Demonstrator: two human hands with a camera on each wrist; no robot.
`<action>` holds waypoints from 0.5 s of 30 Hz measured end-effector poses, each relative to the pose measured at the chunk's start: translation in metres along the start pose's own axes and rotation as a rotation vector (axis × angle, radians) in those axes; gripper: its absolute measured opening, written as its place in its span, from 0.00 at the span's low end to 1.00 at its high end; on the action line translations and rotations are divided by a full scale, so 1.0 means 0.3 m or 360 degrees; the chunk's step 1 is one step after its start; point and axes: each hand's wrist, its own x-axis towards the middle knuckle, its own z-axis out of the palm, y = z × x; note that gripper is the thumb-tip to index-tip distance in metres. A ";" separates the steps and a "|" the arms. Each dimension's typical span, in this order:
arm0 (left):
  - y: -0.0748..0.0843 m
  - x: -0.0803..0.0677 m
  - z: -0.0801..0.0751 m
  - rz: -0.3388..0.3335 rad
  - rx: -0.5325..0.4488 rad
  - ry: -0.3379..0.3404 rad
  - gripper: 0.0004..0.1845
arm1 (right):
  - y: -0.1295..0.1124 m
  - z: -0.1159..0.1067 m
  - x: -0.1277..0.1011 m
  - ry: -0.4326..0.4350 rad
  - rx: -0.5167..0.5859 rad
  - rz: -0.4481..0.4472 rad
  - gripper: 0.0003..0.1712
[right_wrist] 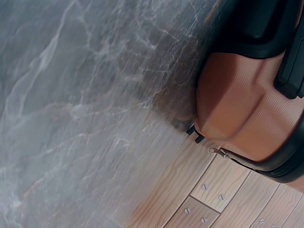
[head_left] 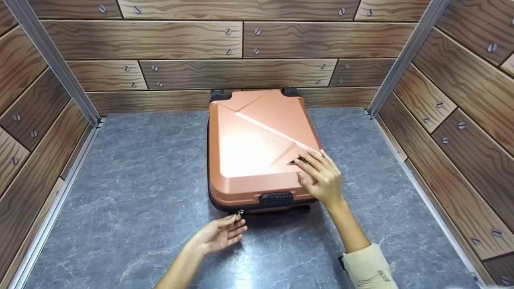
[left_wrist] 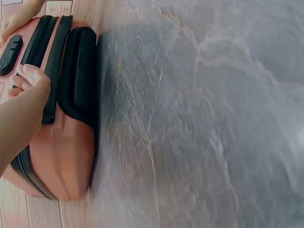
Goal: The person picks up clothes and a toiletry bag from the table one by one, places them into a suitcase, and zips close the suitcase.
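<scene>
At the lower middle of the head view we count two hands and one suitcase. Our left hand (head_left: pixel 220 236), bare to the forearm, lies low on the grey, veined, stone-look floor (head_left: pixel 132 188) with its fingers loosely bent, the fingertips pinching a small metal zipper pull (head_left: pixel 240 212) at the suitcase's near edge. Just right of it, at frame centre, the copper-coloured hard-shell suitcase (head_left: pixel 249 152) lies flat, its lid smooth and faceted with raised diagonal ridges, a black recessed handle (head_left: pixel 276 198) on the near side and two black wheels (head_left: pixel 218 94) at the far end. Further right, our right hand (head_left: pixel 321 176), in a cream sleeve (head_left: pixel 367 267), rests with fingers spread and nearly straight on the lid's near right corner, gripping nothing. Wood-grain panels (head_left: pixel 237 44) dotted with screw heads wall three sides.
</scene>
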 end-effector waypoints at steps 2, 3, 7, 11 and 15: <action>0.004 -0.004 -0.004 -0.0001 0.0009 -0.0023 0.15 | 0.000 -0.001 0.001 0.0000 -0.0003 -0.0003 0.16; 0.006 -0.006 -0.007 -0.0002 0.0012 -0.0034 0.15 | 0.000 -0.002 0.001 -0.0003 -0.0004 -0.0005 0.17; 0.012 -0.015 -0.018 0.0001 0.0032 -0.0086 0.16 | 0.000 -0.003 0.002 -0.0004 -0.0010 -0.0007 0.16; 0.018 -0.024 -0.026 -0.0004 0.0035 -0.0114 0.16 | -0.001 -0.002 0.002 0.0012 -0.0013 -0.0012 0.16; 0.023 -0.029 -0.032 0.0000 0.0031 -0.0111 0.15 | 0.000 -0.001 0.003 0.0015 -0.0011 -0.0014 0.16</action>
